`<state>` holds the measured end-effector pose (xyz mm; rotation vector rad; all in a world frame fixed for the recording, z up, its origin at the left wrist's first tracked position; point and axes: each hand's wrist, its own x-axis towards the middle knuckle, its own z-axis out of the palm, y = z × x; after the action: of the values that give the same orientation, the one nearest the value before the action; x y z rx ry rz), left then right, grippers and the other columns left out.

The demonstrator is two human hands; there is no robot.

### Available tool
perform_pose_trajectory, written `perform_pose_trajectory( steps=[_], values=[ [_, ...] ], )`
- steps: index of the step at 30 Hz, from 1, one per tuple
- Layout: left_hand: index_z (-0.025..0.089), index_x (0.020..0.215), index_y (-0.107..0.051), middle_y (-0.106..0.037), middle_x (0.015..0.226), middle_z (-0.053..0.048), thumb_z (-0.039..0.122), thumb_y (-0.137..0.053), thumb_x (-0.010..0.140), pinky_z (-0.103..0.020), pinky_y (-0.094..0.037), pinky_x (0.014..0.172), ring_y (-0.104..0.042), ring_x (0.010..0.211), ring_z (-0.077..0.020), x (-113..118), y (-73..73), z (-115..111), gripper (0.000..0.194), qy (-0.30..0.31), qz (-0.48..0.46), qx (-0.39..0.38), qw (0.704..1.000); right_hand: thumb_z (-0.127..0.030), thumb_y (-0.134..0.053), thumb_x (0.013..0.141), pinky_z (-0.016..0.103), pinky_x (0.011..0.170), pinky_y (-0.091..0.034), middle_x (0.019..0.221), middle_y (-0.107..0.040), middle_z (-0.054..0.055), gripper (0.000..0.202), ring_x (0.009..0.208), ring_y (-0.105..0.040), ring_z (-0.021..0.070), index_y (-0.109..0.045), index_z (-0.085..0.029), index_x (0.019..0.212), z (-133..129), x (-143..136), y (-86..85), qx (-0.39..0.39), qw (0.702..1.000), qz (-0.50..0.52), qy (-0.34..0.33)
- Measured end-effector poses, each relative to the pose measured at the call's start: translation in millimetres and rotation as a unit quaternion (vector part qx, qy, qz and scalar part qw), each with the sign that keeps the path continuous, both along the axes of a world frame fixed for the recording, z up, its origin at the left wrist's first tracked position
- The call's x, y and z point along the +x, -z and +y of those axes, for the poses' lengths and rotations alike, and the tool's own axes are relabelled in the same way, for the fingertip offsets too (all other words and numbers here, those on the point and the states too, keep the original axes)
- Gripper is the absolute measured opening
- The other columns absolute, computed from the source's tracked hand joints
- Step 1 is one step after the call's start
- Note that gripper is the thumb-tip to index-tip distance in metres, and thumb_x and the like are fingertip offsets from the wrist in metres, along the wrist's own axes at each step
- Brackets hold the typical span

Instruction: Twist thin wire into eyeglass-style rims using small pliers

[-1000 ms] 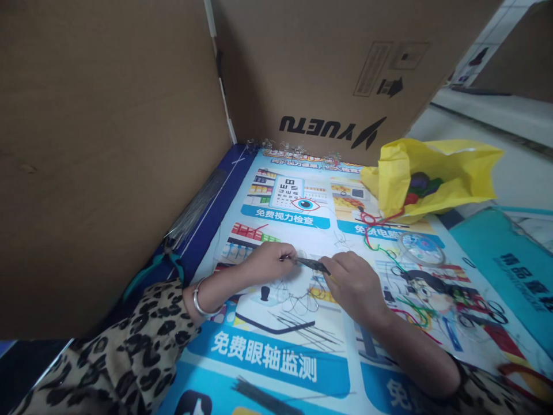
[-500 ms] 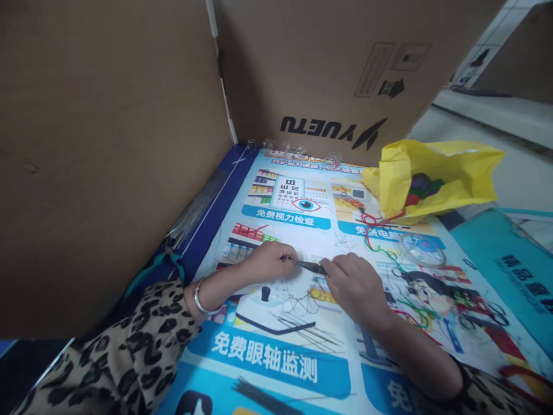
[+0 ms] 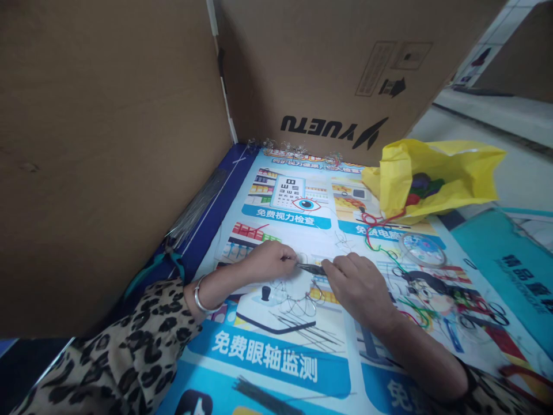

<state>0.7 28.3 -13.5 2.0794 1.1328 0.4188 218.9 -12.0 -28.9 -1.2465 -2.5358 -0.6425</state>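
Across the middle of a printed eye-check poster [image 3: 268, 357], 2 bare hands meet almost tip to tip. The right hand [image 3: 358, 285] has its fingers curled around dark slim-nosed pliers [image 3: 313, 269], whose handles are hidden in the grip; the nose points left and ends just beside the left fingertips. The left hand [image 3: 270, 261], palm down, has its thumb and forefinger drawn narrow in a pinch; what lies between them is too small to make out, and I cannot tell whether the pliers' nose touches it. A silver bracelet [image 3: 199, 298] circles the left wrist, below a leopard-print sleeve [image 3: 138, 346].

Thin wire loops [image 3: 310, 308] lie on the poster just below the pliers, with several straight wires [image 3: 309, 331] near them. Closer to the wearer lies a dark wire bundle [image 3: 265, 397]. Along the left edge, a silver wire bundle [image 3: 196, 207] rests near a teal-handled tool [image 3: 149, 270].

To the right, a yellow bag [image 3: 395, 181] lies open on its side, dark balls [image 3: 422, 183] inside; red cord [image 3: 372, 221] trails from its mouth beside green cord [image 3: 380, 249]. Near them sits a round clear case [image 3: 421, 251]. 2 cardboard panels, left [image 3: 108, 161] and rear [image 3: 319, 69], stand around the work.
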Motion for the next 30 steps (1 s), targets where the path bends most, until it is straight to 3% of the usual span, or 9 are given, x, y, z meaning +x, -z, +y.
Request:
perform_pose_trajectory(
  steps=[14, 30],
  values=[
    [0.016, 0.067, -0.065, -0.055, 0.056, 0.003, 0.018, -0.045, 0.071, -0.02, -0.029, 0.051, -0.047, 0.056, -0.0097, 0.0, -0.6, 1.3, 0.02, -0.004, 0.004, -0.009, 1.0, -0.018, -0.051, 0.081, 0.028, 0.068, -0.035, 0.073, -0.056, 0.004, 0.012, 0.075, -0.049, 0.0165, -0.062, -0.017, 0.085, 3.9, 1.3, 8.6, -0.09, 0.988, 0.129, -0.002],
    [0.016, 0.068, -0.065, -0.063, 0.064, 0.001, 0.025, -0.047, 0.075, -0.019, -0.034, 0.053, -0.053, 0.059, -0.0109, -0.1, 3.2, 0.8, 0.022, -0.033, 0.001, -0.016, 0.999, -0.02, -0.051, 0.082, 0.027, 0.07, -0.04, 0.075, -0.059, 0.005, 0.013, 0.075, -0.052, 0.0162, -0.062, -0.017, 0.087, 5.3, 3.0, 12.3, -0.088, 0.982, 0.169, -0.006]
  ],
)
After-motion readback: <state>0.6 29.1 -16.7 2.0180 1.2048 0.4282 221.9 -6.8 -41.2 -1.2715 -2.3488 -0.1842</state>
